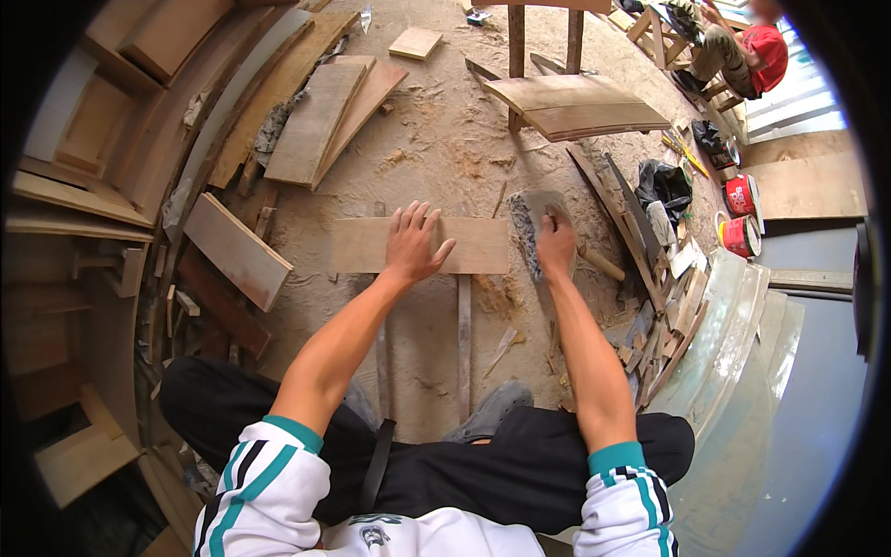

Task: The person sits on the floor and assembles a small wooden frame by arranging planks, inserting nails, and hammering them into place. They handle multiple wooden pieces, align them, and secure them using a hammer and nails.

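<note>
A pale wooden board [362, 246] lies crosswise in front of me on two narrow wooden strips [464, 325]. My left hand [415, 243] rests flat on the board with its fingers spread. Just past the board's right end, my right hand [556, 243] has its fingers closed on a flat grey piece [538, 202] with a mottled dark side. What that piece is made of I cannot make out. Partly behind the right hand, a round wooden handle [601, 263] lies on the dusty ground.
Loose planks [320, 121] and a tilted board [238, 251] lie to the left beside stacked wood. A low wooden stool or bench [575, 107] stands ahead. Red cans [740, 234], a black bag [664, 186] and wood scraps [682, 320] line the right. A seated person [742, 60] is at far right.
</note>
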Motion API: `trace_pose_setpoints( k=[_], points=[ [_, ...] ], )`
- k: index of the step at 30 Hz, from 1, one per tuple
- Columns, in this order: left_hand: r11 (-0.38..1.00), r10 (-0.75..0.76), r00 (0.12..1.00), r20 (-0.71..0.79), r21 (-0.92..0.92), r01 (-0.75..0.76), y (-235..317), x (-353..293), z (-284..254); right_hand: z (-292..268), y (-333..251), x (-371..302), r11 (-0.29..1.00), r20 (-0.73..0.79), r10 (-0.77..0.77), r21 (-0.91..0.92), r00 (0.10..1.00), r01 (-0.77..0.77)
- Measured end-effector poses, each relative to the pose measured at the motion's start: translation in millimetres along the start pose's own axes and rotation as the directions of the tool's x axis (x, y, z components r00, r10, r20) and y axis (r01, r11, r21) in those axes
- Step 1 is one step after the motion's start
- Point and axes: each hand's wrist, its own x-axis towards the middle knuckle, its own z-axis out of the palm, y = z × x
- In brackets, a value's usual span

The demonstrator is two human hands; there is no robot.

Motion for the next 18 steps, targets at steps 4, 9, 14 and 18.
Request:
trace_pose_setpoints(
  k=[4,9,14,18],
  points=[
    [0.998,-0.028,0.999,-0.030,-0.048,0.027,-2,8,18,36,-26,-38,0.989,0.101,0.072,0.122,0.992,-0.084],
    [0.994,-0.051,0.999,0.002,-0.097,0.051,10,15,12,60,-38,-74,0.956,0.171,0.099,0.257,0.980,-0.141],
    [0.989,-0.073,0.997,0.010,-0.129,0.074,7,18,8,71,-42,-81,0.965,0.095,0.044,0.252,0.994,-0.067],
    [0.988,-0.089,0.996,0.024,-0.125,0.091,6,18,7,73,-44,-74,0.966,0.087,0.033,0.251,0.996,-0.054]
  ],
)
